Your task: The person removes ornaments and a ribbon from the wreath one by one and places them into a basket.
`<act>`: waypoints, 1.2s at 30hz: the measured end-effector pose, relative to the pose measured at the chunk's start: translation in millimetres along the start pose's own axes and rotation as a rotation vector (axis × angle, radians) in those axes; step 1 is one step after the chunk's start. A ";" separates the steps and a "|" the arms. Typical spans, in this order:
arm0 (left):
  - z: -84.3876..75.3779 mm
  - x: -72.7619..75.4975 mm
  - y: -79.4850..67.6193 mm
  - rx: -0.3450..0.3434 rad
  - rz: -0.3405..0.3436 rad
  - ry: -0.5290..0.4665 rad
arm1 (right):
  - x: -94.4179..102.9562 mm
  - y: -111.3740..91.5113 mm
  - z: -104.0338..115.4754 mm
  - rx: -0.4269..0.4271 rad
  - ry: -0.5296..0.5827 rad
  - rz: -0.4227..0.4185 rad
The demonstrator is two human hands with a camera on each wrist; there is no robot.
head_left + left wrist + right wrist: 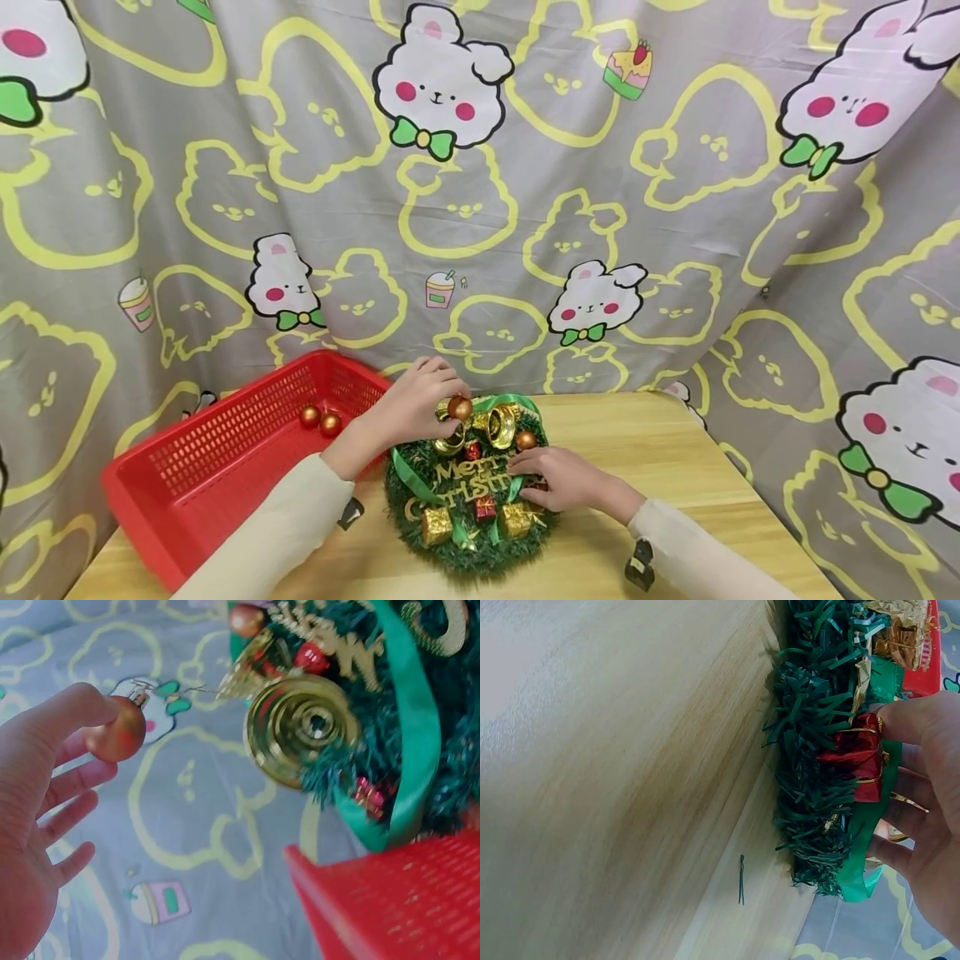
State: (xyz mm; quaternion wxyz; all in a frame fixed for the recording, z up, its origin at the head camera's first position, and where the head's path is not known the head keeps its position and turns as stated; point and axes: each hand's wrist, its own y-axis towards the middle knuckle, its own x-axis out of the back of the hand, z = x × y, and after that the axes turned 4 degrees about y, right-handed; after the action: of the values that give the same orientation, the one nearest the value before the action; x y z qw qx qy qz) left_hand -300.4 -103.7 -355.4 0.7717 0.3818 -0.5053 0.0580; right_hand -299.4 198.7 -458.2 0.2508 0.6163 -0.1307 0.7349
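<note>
My left hand [422,400] pinches a copper-coloured Christmas ball [120,733] between thumb and index finger, with a thin wire at its metal cap. It is held over the upper left of a green tinsel wreath [468,562], near the gold bells [500,427]. My right hand [562,479] rests on the wreath's right side. In the right wrist view, its thumb is at a red gift box [862,756] and its fingers touch the green ribbon [869,825]. Another copper ball [526,440] sits on the wreath, above the right hand. Gold "Merry Christmas" lettering [480,479] spans the middle, partly covered.
A red plastic basket [138,500] stands left of the wreath, with two copper balls [330,423] inside. A short dark wire tie [742,881] lies on the wooden table [660,450]. A patterned curtain [525,208] hangs behind the table.
</note>
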 end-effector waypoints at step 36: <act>82.1 71.1 -62.6 0.303 -0.139 0.025 | -2.7 0.1 0.3 -0.003 -0.008 -0.011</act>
State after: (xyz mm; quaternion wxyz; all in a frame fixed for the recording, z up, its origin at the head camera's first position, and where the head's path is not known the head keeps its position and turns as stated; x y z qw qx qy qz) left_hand -296.7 -221.9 -313.7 0.7137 0.5271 -0.4535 0.0846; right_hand -298.9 197.9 -460.7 0.2553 0.6195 -0.1292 0.7310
